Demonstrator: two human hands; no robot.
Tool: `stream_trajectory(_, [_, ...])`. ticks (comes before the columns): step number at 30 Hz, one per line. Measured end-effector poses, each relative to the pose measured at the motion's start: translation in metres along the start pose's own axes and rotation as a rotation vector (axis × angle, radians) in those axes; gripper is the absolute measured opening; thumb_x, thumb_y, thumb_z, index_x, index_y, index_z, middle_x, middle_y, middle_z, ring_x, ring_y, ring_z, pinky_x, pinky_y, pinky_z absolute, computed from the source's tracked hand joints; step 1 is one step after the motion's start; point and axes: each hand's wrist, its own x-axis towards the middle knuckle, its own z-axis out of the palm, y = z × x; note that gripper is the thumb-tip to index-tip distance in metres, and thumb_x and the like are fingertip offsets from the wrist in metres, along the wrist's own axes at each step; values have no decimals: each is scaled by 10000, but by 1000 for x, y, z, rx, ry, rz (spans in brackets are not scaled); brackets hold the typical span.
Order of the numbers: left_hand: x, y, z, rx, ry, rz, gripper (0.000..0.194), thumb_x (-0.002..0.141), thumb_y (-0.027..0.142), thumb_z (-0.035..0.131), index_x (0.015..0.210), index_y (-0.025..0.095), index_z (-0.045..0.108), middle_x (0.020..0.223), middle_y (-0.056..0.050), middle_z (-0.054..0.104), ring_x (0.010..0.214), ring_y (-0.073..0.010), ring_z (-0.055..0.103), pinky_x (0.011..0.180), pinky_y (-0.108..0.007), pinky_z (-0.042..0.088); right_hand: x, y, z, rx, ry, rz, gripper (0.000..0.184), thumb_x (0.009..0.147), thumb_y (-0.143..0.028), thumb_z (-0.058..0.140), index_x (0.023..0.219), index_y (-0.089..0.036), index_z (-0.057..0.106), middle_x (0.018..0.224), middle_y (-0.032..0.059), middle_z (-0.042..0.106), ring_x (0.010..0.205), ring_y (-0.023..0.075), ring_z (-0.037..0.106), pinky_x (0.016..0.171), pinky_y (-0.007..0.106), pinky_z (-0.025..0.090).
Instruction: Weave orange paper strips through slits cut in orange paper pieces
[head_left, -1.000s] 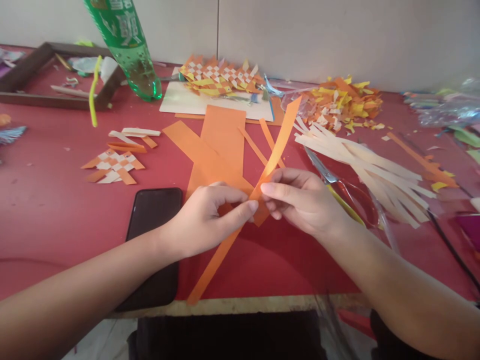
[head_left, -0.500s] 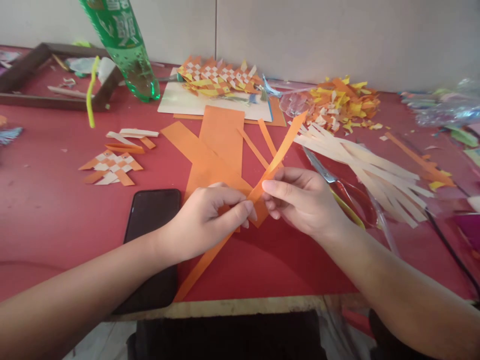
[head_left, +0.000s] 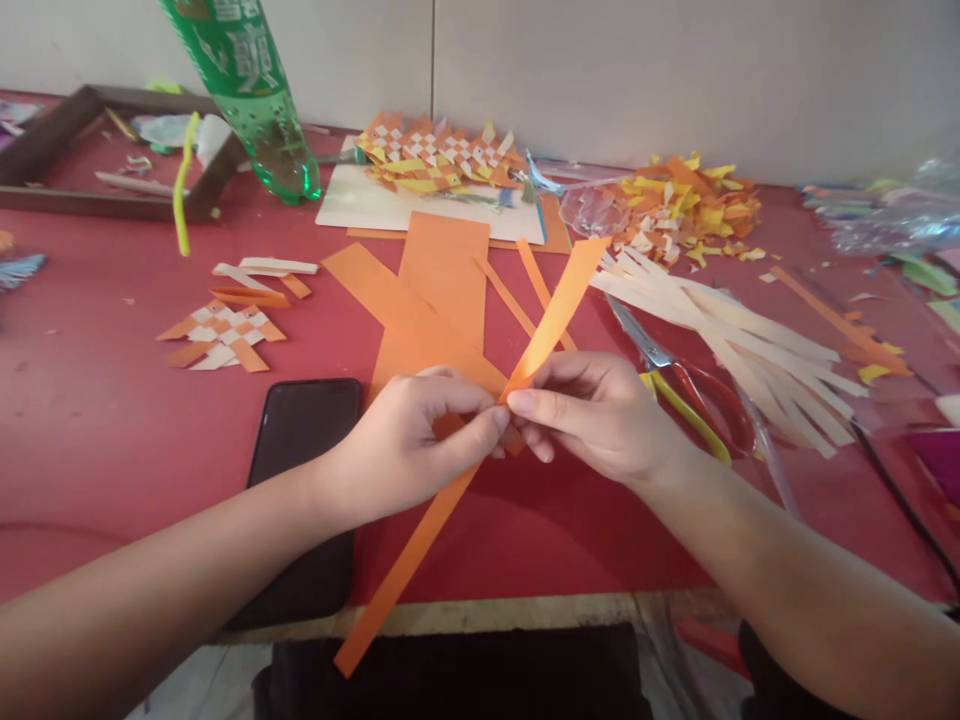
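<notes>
A long orange paper strip (head_left: 556, 322) runs diagonally between my hands, its lower end passing over the table's front edge. My left hand (head_left: 442, 425) pinches it near the middle. Right beside that, my right hand (head_left: 592, 410) grips it between thumb and fingers, the two thumb tips almost touching. Beneath and behind them lie wider orange paper sheets (head_left: 446, 260) and a couple of thin orange strips (head_left: 504, 292). A woven orange-and-white paper fish (head_left: 225, 332) rests to the left, with short folded strips (head_left: 255, 278) above it.
A black phone (head_left: 307, 440) lies by my left forearm. Scissors (head_left: 675, 385) and white paper strips (head_left: 742, 335) are at the right. Farther back stand a green bottle (head_left: 262, 110), more woven fish (head_left: 442, 155), a heap of paper scraps (head_left: 675, 205) and a dark frame (head_left: 97, 205).
The strip's lower end now reaches farther down, past the table edge. My right hand has slid down and left along the strip, closer to my left hand.
</notes>
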Motion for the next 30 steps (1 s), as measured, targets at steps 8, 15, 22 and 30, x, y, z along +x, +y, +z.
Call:
stream_trajectory(8, [1, -1, 1, 8, 29, 7, 237, 932, 251, 560, 765, 180, 712, 739, -7, 727, 750, -134, 642, 718, -250, 494, 1, -2, 2, 47, 56, 31, 157, 747, -269, 808, 680, -161, 714, 570, -6, 657, 469, 87, 597, 403, 177, 500])
stream_trajectory(15, [0, -3, 1, -32, 10, -11, 221, 913, 266, 597, 748, 175, 712, 759, -7, 734, 776, -131, 645, 728, -236, 495, 3, -4, 2, 88, 90, 28, 185, 718, -254, 827, 634, -165, 688, 521, -24, 633, 431, 74, 572, 379, 160, 483])
stream_trajectory(22, [1, -2, 2, -23, -3, 35, 245, 956, 258, 539, 811, 158, 710, 771, 2, 705, 743, -96, 634, 725, -207, 481, 1, -1, 3, 65, 11, 30, 176, 761, -259, 799, 661, -162, 689, 549, -9, 656, 463, 82, 597, 396, 163, 486])
stream_trajectory(30, [-1, 1, 0, 10, -14, 36, 248, 924, 228, 575, 728, 165, 713, 688, 19, 704, 721, -90, 608, 739, -196, 467, 4, -12, -2, 130, 213, 11, 164, 661, -227, 842, 616, -185, 690, 556, -20, 641, 441, 70, 550, 345, 161, 427])
